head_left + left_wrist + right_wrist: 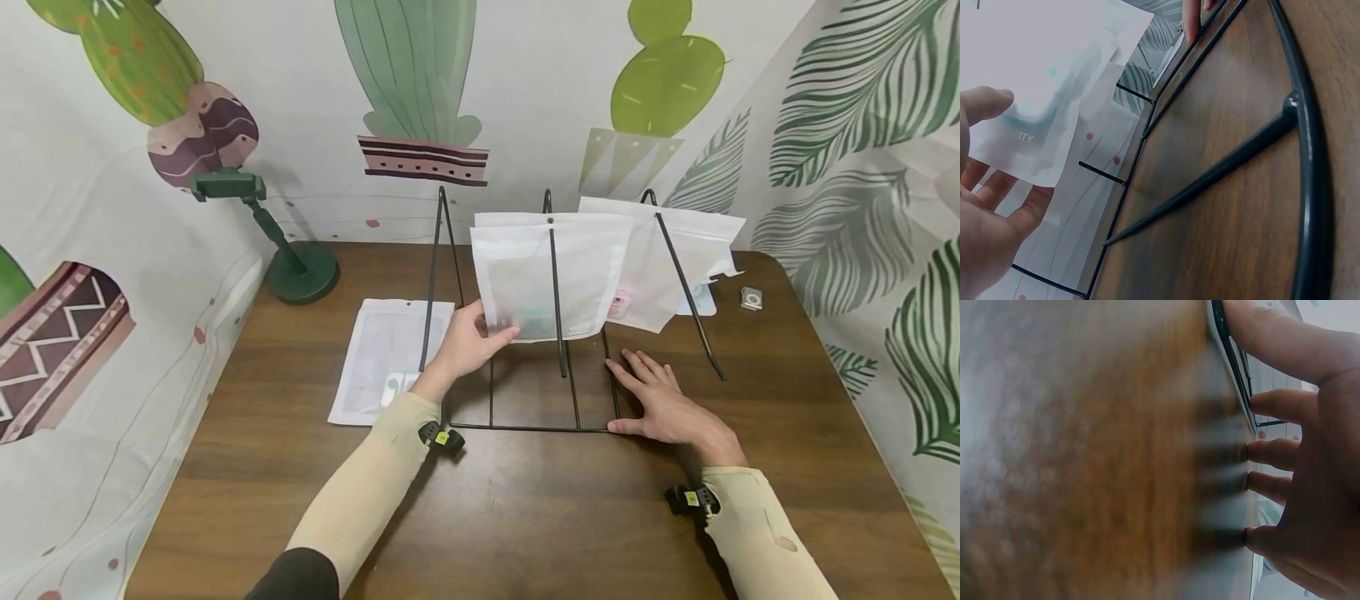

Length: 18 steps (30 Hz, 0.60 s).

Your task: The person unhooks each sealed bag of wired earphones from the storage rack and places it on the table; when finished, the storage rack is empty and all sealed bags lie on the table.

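A black wire display rack (pixel 517 428) stands on the table, with white zip pouches hanging from its prongs. At the front pouch (pixel 525 271) on the middle prong, my left hand (pixel 467 340) pinches the lower left corner, thumb in front and fingers behind. A pale teal shape and some lettering show through this pouch (pixel 1054 159) in the left wrist view. My right hand (pixel 663 400) rests spread on the table at the rack's front right corner; its thumb and index finger touch the base wire. Another pouch (pixel 652 258) hangs on the right prong, with a pink item inside.
One flat white pouch (pixel 390 342) with white earphones showing lies left of the rack, partly under the left prong. A green phone stand (pixel 302 271) is at the back left. Near the back right edge lies a small silver clip device (pixel 752 298).
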Available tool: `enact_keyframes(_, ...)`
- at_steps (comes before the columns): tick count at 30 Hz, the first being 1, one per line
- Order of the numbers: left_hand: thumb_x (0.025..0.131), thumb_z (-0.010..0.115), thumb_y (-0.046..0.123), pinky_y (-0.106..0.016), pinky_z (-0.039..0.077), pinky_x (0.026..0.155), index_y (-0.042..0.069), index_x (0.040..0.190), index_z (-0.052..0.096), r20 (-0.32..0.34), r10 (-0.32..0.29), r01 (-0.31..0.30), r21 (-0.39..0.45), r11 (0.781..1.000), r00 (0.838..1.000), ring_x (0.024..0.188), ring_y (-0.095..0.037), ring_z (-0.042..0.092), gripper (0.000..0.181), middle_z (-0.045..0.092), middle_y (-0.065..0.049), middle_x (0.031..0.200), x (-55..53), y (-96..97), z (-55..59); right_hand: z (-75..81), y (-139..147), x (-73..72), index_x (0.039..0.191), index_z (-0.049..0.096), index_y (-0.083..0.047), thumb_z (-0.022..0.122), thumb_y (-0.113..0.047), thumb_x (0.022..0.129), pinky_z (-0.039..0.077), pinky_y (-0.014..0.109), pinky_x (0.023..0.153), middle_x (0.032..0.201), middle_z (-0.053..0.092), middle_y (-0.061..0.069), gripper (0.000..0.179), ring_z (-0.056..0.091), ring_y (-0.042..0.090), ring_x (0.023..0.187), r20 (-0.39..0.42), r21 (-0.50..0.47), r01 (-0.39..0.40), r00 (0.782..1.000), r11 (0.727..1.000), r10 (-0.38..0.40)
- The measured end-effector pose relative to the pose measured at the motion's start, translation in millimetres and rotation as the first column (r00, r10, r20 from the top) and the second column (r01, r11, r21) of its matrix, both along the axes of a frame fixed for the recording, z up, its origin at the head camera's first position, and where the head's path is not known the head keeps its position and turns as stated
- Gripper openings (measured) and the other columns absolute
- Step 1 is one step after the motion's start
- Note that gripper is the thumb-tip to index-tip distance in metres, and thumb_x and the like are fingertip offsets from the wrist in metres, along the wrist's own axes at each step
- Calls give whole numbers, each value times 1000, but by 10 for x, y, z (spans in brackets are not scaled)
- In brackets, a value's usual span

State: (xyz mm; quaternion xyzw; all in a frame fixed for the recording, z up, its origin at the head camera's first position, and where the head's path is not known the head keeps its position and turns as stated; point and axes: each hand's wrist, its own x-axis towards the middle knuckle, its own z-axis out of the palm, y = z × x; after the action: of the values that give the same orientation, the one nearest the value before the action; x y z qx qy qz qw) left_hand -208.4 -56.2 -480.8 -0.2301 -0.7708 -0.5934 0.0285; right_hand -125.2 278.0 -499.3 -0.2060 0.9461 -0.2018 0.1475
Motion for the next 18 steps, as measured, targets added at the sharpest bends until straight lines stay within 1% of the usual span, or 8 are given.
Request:
enact_keyframes(8,84,76,16,-28,58,75,5,114,64,-10,-9,9,-20,1000,1000,92,-21,67,34,70,-11,105,18,-42,1,-23,13,-19,154,28,-9,74,-54,79,4,73,109,159,14,27,99,7,47,145,8,2,5,1000,1000,-5)
enact_keyframes(12,84,76,15,-29,58,75,4,113,64,-17,-14,14,-27,1000,1000,92,-22,67,33,70,-12,105,38,-52,4,-15,8,-17,154,28,-9,73,-55,79,4,73,109,159,14,28,99,7,47,145,15,0,6,1000,1000,-6)
enact_keyframes(18,84,76,16,-29,58,76,5,113,64,-10,-19,19,-39,999,1000,92,-21,67,33,70,-11,106,68,-60,11,-3,13,-7,154,28,-9,74,-54,79,4,73,109,159,14,27,98,7,48,145,14,-6,6,1000,1000,-5)
